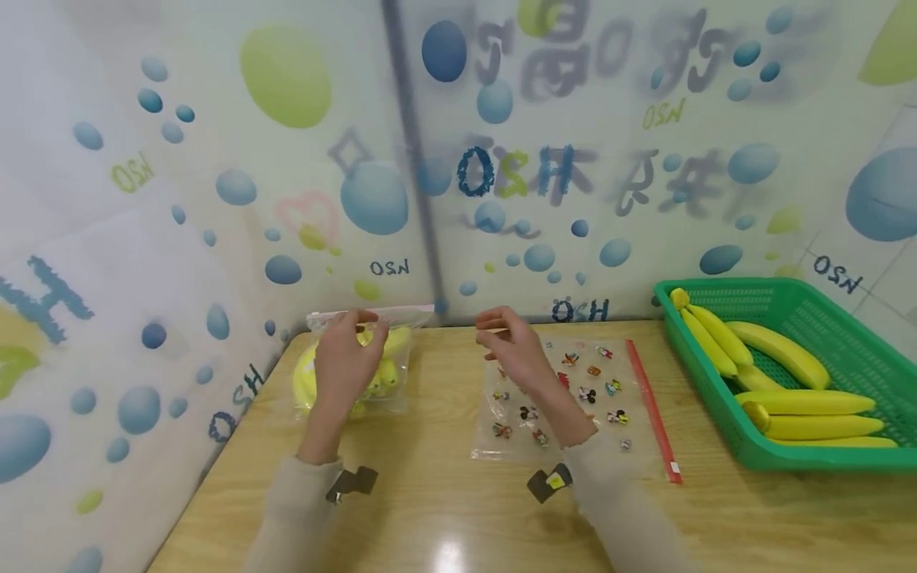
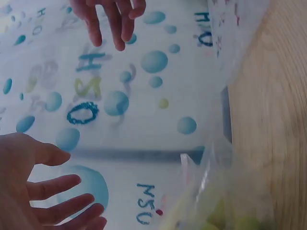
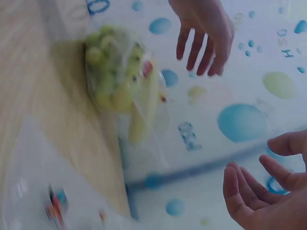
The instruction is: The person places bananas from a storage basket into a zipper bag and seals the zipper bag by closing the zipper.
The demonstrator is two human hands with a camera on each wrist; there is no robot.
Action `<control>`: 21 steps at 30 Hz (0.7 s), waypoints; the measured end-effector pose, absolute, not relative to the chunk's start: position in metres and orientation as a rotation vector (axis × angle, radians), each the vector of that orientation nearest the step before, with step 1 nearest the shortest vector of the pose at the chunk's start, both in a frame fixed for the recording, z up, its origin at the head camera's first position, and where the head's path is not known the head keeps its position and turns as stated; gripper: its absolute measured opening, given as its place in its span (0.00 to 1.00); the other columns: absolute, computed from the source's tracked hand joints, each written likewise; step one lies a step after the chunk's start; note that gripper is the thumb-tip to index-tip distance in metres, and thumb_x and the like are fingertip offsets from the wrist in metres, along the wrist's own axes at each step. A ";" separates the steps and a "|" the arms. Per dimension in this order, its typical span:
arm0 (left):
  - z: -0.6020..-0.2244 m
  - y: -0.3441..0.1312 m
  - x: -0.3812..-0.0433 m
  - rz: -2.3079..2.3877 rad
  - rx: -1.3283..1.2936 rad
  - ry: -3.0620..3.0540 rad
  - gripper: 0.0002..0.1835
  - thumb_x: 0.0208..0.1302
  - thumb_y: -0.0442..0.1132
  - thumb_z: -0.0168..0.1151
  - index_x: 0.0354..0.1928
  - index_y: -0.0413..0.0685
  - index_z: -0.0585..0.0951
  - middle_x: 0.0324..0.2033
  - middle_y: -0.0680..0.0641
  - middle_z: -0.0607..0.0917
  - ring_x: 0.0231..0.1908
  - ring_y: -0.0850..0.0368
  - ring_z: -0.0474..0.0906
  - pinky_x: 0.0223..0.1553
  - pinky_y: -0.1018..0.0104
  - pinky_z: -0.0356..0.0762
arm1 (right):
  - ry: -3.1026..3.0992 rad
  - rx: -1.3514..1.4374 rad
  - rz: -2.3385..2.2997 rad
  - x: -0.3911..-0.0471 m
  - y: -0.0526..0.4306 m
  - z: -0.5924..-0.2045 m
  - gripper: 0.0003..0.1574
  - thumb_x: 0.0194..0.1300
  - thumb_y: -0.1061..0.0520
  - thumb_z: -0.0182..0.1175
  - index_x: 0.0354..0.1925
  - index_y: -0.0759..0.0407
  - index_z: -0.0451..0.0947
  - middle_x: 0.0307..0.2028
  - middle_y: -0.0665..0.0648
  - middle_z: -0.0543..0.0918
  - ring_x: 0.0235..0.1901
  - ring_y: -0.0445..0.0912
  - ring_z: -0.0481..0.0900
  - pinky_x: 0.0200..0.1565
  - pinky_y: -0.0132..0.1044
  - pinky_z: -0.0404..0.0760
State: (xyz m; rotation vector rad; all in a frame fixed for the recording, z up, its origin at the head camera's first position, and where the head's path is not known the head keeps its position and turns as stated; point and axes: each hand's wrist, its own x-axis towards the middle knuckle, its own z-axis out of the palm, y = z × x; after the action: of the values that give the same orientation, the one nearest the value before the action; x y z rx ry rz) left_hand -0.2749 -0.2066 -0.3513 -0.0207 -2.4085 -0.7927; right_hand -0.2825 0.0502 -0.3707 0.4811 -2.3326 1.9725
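Note:
My left hand [image 1: 347,362] hovers in front of a clear zip bag [image 1: 392,374] at the table's back left, with yellow and green fruit-like things inside. Its fingers are loosely bent and hold nothing, and the hand covers part of the bag. Over a flat clear bag [image 1: 566,414] printed with small cartoon figures hangs my right hand [image 1: 517,354], palm turned inward, fingers apart and relaxed. A red zip strip [image 1: 652,410] edges that bag on its right. In the right wrist view, both hands are raised off the table with nothing in them.
A green plastic basket [image 1: 716,422] stands at the table's right, holding several yellow bananas [image 1: 784,354]. Behind the wooden table [image 1: 430,493] rises a wall covering [image 1: 616,143] with blue and green bubbles. Another such covering closes the left side.

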 end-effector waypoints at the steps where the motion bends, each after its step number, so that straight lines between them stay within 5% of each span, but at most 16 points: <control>1: -0.350 -0.200 -0.273 -0.804 -0.053 -2.409 0.15 0.65 0.51 0.58 0.42 0.47 0.81 0.43 0.45 0.84 0.43 0.47 0.82 0.40 0.51 0.77 | -2.338 0.475 1.941 -0.282 0.062 -0.368 0.16 0.71 0.53 0.53 0.55 0.53 0.71 0.53 0.58 0.76 0.51 0.54 0.78 0.48 0.47 0.81; 14: -0.355 -0.082 -0.254 -1.045 -0.483 -2.566 0.08 0.65 0.50 0.60 0.38 0.56 0.81 0.34 0.56 0.85 0.32 0.62 0.81 0.33 0.68 0.79 | -2.404 0.298 1.572 -0.266 0.195 -0.353 0.22 0.74 0.52 0.50 0.58 0.63 0.68 0.54 0.65 0.76 0.44 0.42 0.78 0.41 0.31 0.81; 21: -0.372 -0.005 -0.253 -1.165 -0.748 -2.708 0.11 0.66 0.53 0.58 0.39 0.57 0.81 0.32 0.57 0.85 0.24 0.69 0.78 0.28 0.71 0.74 | -2.584 0.139 1.443 -0.254 0.235 -0.349 0.29 0.74 0.46 0.47 0.63 0.64 0.64 0.58 0.68 0.73 0.50 0.59 0.78 0.48 0.48 0.82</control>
State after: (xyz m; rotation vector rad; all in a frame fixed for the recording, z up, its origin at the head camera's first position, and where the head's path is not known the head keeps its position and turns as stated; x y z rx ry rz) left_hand -0.2528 -0.0047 -0.3715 -0.7476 -2.7083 -1.1647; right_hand -0.2542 0.2353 -0.3494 0.1394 -2.5836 1.4434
